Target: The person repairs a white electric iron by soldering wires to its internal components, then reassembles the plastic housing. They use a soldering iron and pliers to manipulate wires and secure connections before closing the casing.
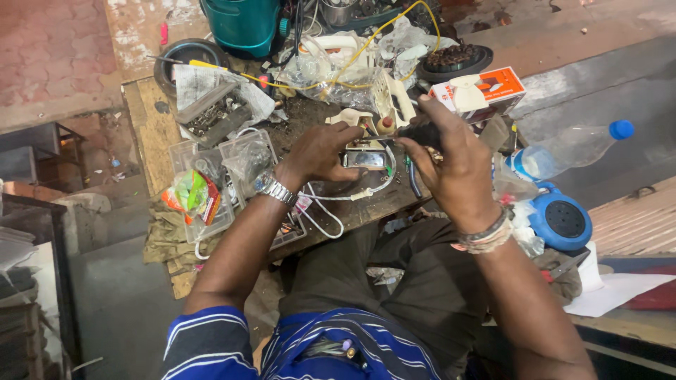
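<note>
The right hand (451,165) holds a small dark part tight. The left hand (320,151) pinches a thin tool at it, above the messy wooden table (151,123). Best keep both steady and close.

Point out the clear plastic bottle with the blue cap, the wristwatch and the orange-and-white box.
Plastic bottle (563,151): head view, middle of its clear body.
Wristwatch (273,188): head view, metal band on the left wrist.
Orange-and-white box (486,90): head view, its top face.
</note>
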